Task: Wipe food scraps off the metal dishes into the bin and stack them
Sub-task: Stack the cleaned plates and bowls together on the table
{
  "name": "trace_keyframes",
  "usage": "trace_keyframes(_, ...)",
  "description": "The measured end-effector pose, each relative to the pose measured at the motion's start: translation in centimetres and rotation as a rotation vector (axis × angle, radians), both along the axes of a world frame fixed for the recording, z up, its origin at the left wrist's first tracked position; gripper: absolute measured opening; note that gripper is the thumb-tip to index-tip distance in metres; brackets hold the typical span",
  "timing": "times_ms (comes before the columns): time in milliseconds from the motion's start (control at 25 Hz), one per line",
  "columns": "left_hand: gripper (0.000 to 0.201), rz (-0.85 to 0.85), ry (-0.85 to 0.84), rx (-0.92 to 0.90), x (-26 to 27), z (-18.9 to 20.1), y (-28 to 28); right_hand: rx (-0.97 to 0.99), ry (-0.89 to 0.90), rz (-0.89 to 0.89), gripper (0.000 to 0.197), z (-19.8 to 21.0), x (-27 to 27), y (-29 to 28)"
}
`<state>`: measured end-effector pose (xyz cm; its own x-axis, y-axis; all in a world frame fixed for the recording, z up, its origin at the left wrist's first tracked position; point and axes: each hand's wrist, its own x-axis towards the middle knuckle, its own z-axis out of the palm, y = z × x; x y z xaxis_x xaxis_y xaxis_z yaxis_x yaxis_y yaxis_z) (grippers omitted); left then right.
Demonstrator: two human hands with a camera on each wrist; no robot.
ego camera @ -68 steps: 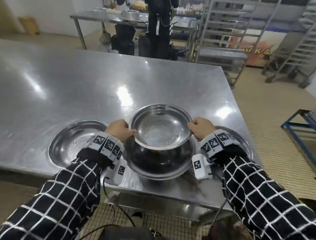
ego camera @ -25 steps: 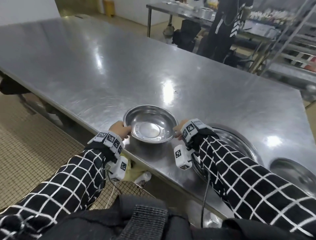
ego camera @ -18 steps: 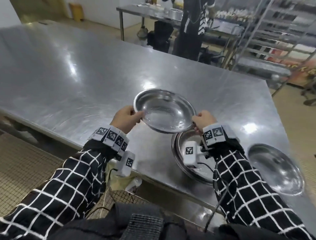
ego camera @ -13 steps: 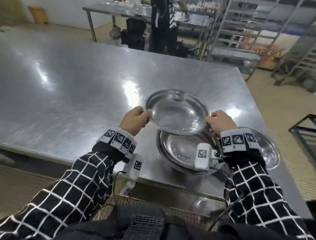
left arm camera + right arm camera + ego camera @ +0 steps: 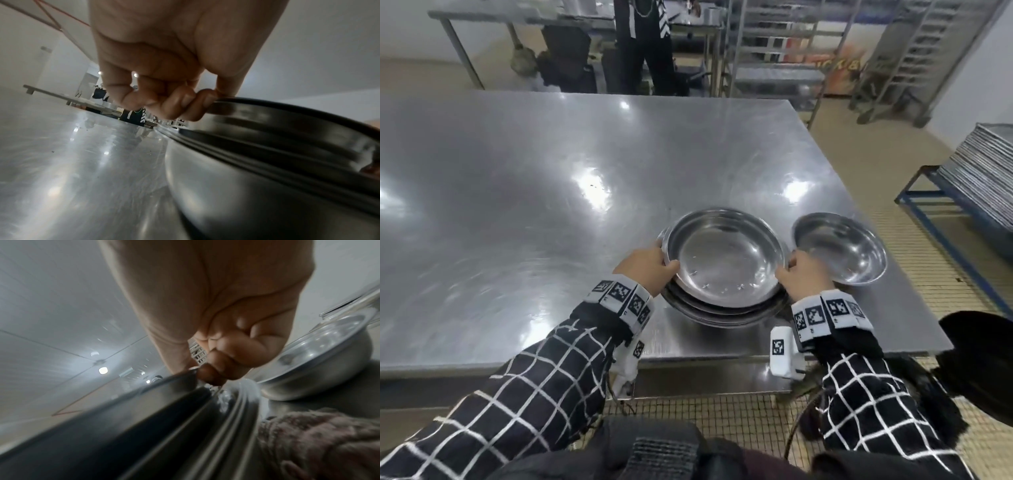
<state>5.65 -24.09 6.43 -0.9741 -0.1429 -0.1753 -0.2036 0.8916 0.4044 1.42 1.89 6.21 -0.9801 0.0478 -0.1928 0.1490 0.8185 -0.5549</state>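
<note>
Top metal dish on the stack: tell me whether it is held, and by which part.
Held by both hands. The left hand and right hand pinch the top metal dish at opposite sides of its rim, above the stack.

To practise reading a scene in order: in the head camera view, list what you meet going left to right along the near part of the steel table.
left hand → stack of metal dishes → right hand → single metal bowl
</note>
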Motion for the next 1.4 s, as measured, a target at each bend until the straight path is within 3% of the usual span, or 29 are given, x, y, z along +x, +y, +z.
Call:
trace_keyframes(280,0.045,-0.020,-0.070,-0.185,0.4,-0.7,-0.1,0.005,0.095,-0.068,0.020,-1.7,0.5,-0.1)
trace_keyframes(440,0.041,0.011,-0.050,-0.175,0.9,0.5,1.4,-0.159,0.101,-0.100,0.019,-2.3,0.2,1.5)
trace_keyframes(600,0.040,-0.039,-0.014,-0.037,0.6,2.4,7.0,-0.250,0.154,-0.170,0.019,-2.1,-0.9,7.1)
trace_keyframes(800,0.032,-0.064,0.021,0.088,-1.2,3.2,18.6,-0.146,0.115,-0.193,0.019,-2.0,-2.4,16.7)
trace_keyframes(960,0.023,0.052,-0.061,0.422,-3.6,0.0,27.2,-0.089,-0.012,-0.243,0.024,-3.0,-5.3,22.6)
trace_keyframes(1080,0.041,0.242,-0.177,0.572,-5.3,-3.3,30.0,-0.116,-0.172,-0.196,0.038,-3.8,-7.3,23.8)
trace_keyframes(1200,0.049,0.393,-0.143,0.627,-6.9,-4.8,30.8,-0.135,-0.213,-0.129,0.047,-4.1,-8.9,23.5)
trace_keyframes(1280,0.042,0.461,-0.110,0.741,-7.5,-4.6,31.1,-0.147,-0.239,-0.097,0.043,-4.4,-9.6,23.0)
trace_keyframes(1400,0.027,0.446,-0.073,0.747,-7.6,-4.3,31.6,-0.177,-0.236,-0.094,0.039,-4.7,-9.5,22.7)
